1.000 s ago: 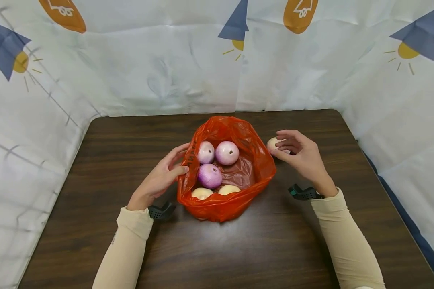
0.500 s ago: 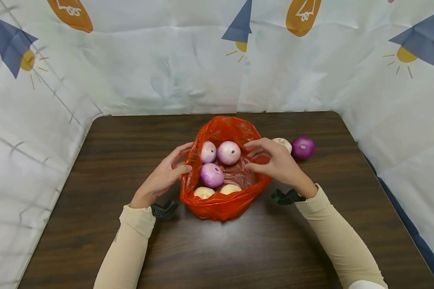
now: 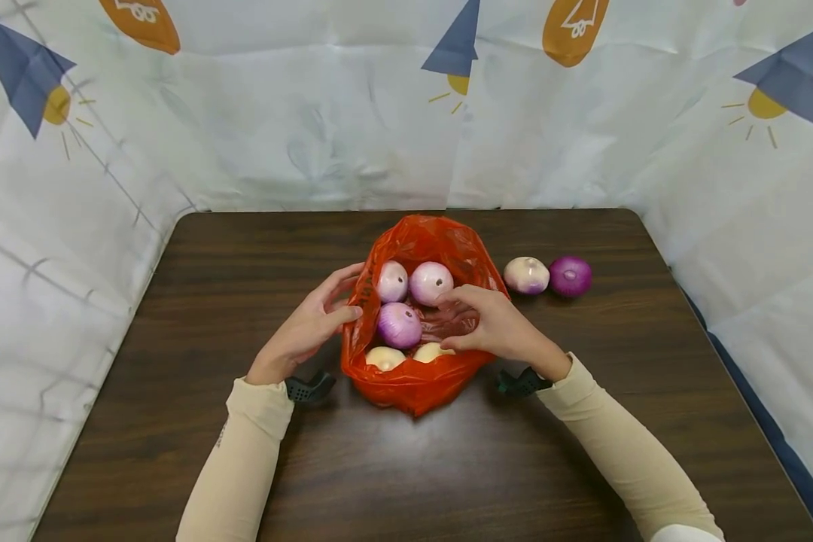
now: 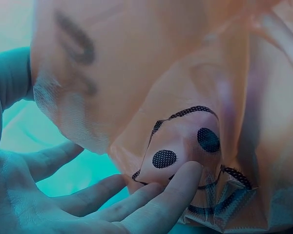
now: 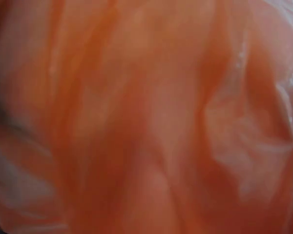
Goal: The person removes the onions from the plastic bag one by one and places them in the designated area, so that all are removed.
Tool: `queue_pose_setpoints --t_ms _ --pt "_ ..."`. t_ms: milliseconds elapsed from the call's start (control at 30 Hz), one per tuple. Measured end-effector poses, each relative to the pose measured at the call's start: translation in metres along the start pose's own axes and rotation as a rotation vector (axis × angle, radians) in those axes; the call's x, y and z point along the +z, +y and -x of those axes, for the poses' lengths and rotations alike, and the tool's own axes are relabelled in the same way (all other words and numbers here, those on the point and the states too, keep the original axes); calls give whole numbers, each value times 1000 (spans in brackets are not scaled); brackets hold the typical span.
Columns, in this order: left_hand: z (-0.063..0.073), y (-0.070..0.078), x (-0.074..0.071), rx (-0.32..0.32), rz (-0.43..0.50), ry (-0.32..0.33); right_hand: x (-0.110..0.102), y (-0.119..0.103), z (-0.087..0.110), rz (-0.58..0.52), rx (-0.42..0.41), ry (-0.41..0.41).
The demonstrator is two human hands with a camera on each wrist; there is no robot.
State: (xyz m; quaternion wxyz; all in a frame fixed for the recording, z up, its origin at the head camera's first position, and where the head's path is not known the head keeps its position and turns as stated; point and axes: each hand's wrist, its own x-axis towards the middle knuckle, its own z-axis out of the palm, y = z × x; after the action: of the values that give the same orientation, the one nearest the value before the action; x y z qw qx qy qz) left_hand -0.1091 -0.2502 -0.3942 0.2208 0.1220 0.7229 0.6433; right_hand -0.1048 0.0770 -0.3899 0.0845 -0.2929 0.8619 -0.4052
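Note:
A red plastic bag [image 3: 406, 391] stands with its mouth wide on the table, several onions inside. Two pale purple onions [image 3: 432, 283] lie at the back, a purple onion [image 3: 400, 326] in front of them, and two cream-coloured onions [image 3: 385, 357] nearest the front. My left hand [image 3: 315, 324] holds the bag's left side, thumb over the rim and fingers [image 4: 166, 204] against the outside. Reaching over the right rim, my right hand [image 3: 494, 324] has its fingers parted inside the bag, near the onions, with nothing seen in its grasp. Orange plastic fills the right wrist view.
To the right of the bag, a white-and-purple onion [image 3: 526, 275] and a dark purple onion [image 3: 570, 276] sit side by side on the dark wooden table [image 3: 623, 421]. A printed white cloth [image 3: 298, 120] hangs behind the table and along its sides.
My right hand has left the white-and-purple onion on the table and moved left into the bag. The dark purple onion has come into sight. My left hand stays at the bag's side.

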Motion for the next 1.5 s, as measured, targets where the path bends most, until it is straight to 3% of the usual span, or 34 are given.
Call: queue_pose_setpoints --t_ms 233,433,600,867,1167,1500 --pt "-1 2 0 5 31 -7 13 9 4 -109 -7 -49" --pt "-1 3 0 -6 40 -4 16 12 4 -141 -12 -37" --pt "-1 2 0 -9 32 -5 16 10 1 -114 -35 -32" --pt "-2 1 1 -18 18 0 18 9 5 -68 4 -84" --pt "-3 1 1 -23 20 0 25 11 10 -32 -39 -183" --pt "-2 -1 2 -13 21 -6 35 20 15 -43 -27 -199"
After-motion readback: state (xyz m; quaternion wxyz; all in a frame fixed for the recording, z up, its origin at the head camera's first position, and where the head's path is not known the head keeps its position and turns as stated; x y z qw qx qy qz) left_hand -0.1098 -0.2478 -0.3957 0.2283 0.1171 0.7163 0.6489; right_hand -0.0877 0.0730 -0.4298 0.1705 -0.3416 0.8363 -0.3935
